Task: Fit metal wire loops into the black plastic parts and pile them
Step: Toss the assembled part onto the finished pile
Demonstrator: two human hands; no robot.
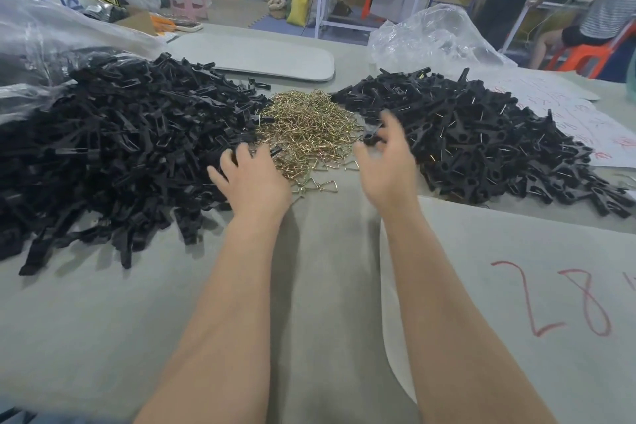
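Gold triangular metal wire loops heaped central for quick reach, between left hand, fingers dug into loose black plastic parts, grip unclear, and right hand, fingers splayed, blurred, at fitted-parts pile, hold unclear.

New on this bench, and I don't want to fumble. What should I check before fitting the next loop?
1. Stock of unfitted black parts in reach: ok, the left hand rests at its edge.
2. Stock of wire loops between the hands: ok.
3. The left hand holds a single part: cannot tell, fingertips buried.
4. The right hand is free: cannot tell; it is blurred, with a black part at its fingers.
5. The finished pile is separate from unfitted stock: ok, loops lie between.
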